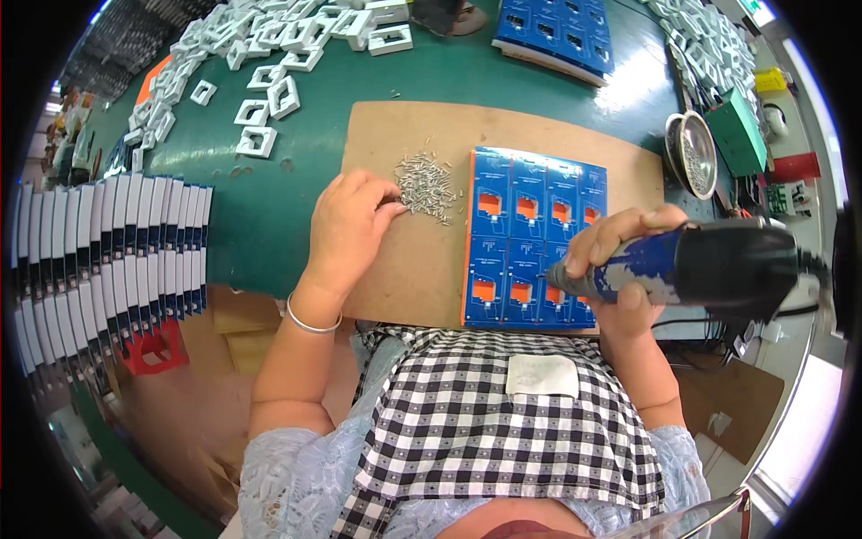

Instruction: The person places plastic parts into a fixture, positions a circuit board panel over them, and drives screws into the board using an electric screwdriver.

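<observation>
At the left edge of a loose pile of small silver screws [426,187], my left hand [352,223] has its thumb and forefinger pinched together. Whatever lies between those fingertips is too small to make out. My right hand [621,237] is wrapped round a blue and black electric screwdriver [732,269], held sideways with its nose pointing left. That nose is over the lower right part of a blue circuit board panel [530,245], and the bit's tip cannot be made out. Orange shows through the panel's rectangular cutouts and along its left edge. Screws and panel lie on a brown board [386,292].
White plastic frames [301,36] lie heaped at the far left, with more [714,45] at the far right. Stacked white-and-blue pieces [117,242] stand left. Another blue panel stack [557,36] sits at the back. A metal bowl [696,157] and green box [736,130] are right.
</observation>
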A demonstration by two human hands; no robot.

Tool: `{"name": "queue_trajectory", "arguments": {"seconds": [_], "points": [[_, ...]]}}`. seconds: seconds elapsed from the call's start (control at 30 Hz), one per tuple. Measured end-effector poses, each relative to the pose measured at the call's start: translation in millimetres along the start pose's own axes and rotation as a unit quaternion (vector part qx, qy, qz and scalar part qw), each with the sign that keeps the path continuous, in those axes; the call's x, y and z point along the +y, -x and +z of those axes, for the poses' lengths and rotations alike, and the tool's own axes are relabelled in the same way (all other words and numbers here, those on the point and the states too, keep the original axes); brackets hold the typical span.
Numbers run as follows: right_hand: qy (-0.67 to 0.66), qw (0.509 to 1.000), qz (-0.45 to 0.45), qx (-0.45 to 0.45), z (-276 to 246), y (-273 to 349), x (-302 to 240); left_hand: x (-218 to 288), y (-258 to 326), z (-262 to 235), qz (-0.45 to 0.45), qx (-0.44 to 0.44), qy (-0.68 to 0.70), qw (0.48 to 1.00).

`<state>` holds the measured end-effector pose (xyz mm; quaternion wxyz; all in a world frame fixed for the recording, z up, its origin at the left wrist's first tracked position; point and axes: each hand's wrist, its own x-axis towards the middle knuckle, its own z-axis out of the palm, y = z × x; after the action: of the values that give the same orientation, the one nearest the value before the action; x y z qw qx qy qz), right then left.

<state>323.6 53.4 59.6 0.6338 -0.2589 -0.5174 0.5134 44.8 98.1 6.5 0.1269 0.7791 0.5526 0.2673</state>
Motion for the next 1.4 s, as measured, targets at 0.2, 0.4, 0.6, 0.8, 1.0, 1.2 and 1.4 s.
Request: {"name": "queue_trajectory", "arguments": {"seconds": [0.2,0.4,0.6,0.8,1.0,1.2,1.4], "points": [[-0.023,0.995,-0.021,0.092,-27.8,-8.0,4.9,4.4,-2.8,-1.4,-0.012,-0.033,0.005,0.999],[-0.076,0.984,-0.091,0.135,-41.5,5.9,-18.3,7.0,-4.1,-7.8,-0.021,-0.061,-0.001,0.998],[-0.061,0.983,-0.103,0.136,-42.4,15.8,-22.6,12.8,-11.7,-4.5,-0.027,-0.105,0.003,0.994],[-0.051,0.987,-0.093,0.124,-43.4,23.6,-21.9,17.7,-10.1,-9.3,-0.073,-0.105,0.025,0.991],[-0.051,0.986,-0.095,0.126,-44.3,22.6,-23.8,66.0,-2.5,2.1,0.003,-0.1,0.168,0.981],[-0.046,0.987,-0.096,0.116,-38.3,26.9,-27.8,104.7,-9.5,38.5,0.209,-0.115,0.183,0.954],[-0.045,0.988,-0.093,0.119,-41.5,28.8,-29.8,108.6,-8.6,52.3,0.236,-0.11,0.128,0.957]]}}
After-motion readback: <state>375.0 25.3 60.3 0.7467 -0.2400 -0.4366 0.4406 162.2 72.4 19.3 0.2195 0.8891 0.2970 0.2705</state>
